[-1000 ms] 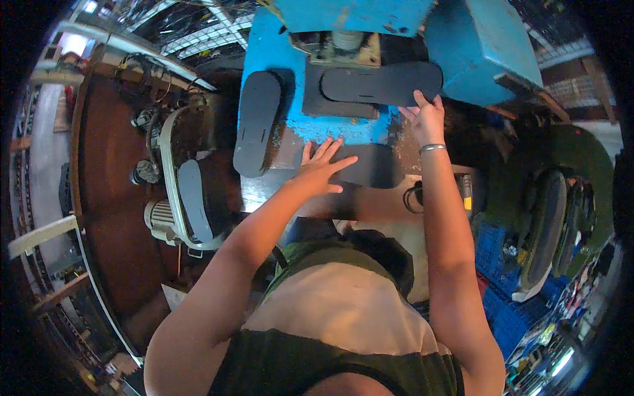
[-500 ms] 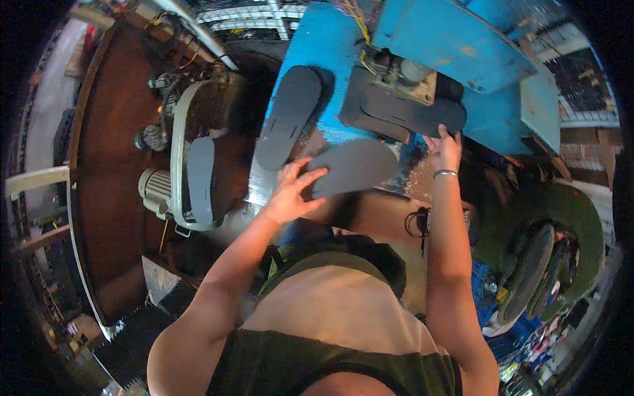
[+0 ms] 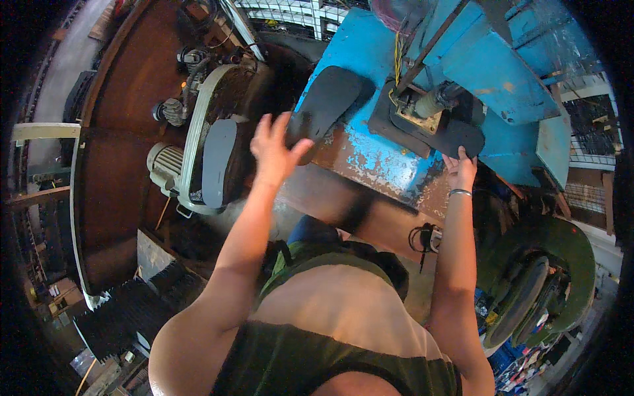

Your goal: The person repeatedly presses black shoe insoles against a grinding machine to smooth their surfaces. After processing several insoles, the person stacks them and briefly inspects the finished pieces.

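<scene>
Perhaps the sole [image 3: 463,137] under the press head [image 3: 420,119] could skew, right hand [image 3: 463,173] pinching only its end, left hand [image 3: 272,153] spread wide.

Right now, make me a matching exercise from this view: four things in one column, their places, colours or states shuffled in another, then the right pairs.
Column one:
1. left hand
2. right hand
3. motor
4. bracelet

Column two:
A. silver-coloured, worn
B. gripping one end of a dark sole by the blue machine
C. pale, with a ribbed casing
D. open, thumb and fingers spread apart

Right pairs: 1-D, 2-B, 3-C, 4-A.
</scene>
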`<state>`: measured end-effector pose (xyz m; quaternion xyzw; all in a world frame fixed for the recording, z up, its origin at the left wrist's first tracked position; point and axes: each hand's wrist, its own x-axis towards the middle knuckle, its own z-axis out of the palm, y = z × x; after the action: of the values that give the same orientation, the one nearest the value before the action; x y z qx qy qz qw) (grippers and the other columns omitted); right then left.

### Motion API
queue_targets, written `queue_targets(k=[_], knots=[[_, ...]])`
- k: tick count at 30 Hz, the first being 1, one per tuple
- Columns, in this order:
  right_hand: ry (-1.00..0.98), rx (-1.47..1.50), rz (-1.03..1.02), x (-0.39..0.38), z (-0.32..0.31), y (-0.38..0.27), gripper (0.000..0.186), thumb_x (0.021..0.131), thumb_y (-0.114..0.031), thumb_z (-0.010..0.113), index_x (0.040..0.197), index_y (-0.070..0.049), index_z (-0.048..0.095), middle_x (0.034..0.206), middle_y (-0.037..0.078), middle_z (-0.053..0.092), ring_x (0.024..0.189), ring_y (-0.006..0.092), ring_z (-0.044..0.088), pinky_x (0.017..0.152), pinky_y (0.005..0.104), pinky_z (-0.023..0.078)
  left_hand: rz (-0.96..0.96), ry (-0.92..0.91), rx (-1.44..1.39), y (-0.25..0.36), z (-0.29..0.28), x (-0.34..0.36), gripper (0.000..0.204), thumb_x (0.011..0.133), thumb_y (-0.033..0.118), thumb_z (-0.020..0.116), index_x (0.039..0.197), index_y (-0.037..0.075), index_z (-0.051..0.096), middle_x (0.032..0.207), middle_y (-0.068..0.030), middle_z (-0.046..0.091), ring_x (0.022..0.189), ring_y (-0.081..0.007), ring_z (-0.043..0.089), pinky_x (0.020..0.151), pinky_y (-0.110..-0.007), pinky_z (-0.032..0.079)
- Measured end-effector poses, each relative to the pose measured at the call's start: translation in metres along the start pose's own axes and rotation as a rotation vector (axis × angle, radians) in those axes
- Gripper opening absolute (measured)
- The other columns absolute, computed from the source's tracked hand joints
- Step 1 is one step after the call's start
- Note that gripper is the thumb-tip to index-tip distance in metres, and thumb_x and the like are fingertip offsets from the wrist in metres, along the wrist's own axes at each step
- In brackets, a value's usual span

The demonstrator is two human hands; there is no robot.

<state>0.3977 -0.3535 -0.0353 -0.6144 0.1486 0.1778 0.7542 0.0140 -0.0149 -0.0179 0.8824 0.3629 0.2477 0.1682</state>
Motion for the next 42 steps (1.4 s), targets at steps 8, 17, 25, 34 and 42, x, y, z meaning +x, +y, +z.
queue_targets(k=[8,17,25,34,42], knots=[[-0.033,0.061,0.008,0.001,0.0,0.002,0.043,0.105,-0.007,0.068,0.143,-0.011,0.048,0.132,0.018,0.068,0.109,0.0445,0.074,0.091,0.0575,0.066,-0.691,-0.425,0.212,-0.213,-0.09,-0.067,0.118,0.068,0.04,0.101,0.167,0.034,0.038,0.165,-0.0229,0.044,0.154,-0.0419,0.04,0.118,-0.055,0.044],[-0.077,0.101,0.103,0.035,-0.019,0.02,0.039,0.105,-0.011,0.07,0.14,-0.01,0.053,0.126,0.016,0.071,0.103,0.0413,0.075,0.085,0.0562,0.067,-0.365,0.222,-0.338,-0.143,-0.111,-0.082,0.092,0.078,0.019,0.096,0.157,0.004,0.051,0.149,-0.0191,0.06,0.135,-0.0332,0.059,0.116,-0.043,0.046],[0.031,-0.032,0.242,0.008,-0.023,0.003,0.065,0.1,-0.04,0.075,0.155,-0.016,0.051,0.141,0.012,0.067,0.112,0.0316,0.069,0.09,0.0521,0.058,0.021,0.006,-0.53,0.042,-0.11,-0.078,0.09,0.073,0.02,0.099,0.152,0.009,0.057,0.156,-0.0174,0.053,0.149,-0.0343,0.048,0.124,-0.046,0.038],[-0.56,0.09,-0.05,-0.275,-0.076,-0.012,0.073,0.102,-0.032,0.077,0.163,-0.01,0.042,0.157,0.013,0.054,0.14,0.0291,0.056,0.114,0.0504,0.049,0.647,-0.535,-0.372,0.199,-0.049,-0.096,0.083,0.075,0.031,0.098,0.15,0.023,0.064,0.163,-0.0238,0.043,0.148,-0.0463,0.046,0.121,-0.056,0.043],[0.654,0.213,-0.381,-0.33,-0.319,-0.022,0.047,0.095,-0.017,0.085,0.137,-0.006,0.068,0.13,0.005,0.073,0.119,0.0214,0.069,0.102,0.042,0.057,0.757,-0.799,-0.4,0.244,-0.006,-0.11,0.089,0.085,0.021,0.091,0.161,0.006,0.047,0.169,-0.0227,0.04,0.154,-0.0412,0.04,0.127,-0.053,0.032]])
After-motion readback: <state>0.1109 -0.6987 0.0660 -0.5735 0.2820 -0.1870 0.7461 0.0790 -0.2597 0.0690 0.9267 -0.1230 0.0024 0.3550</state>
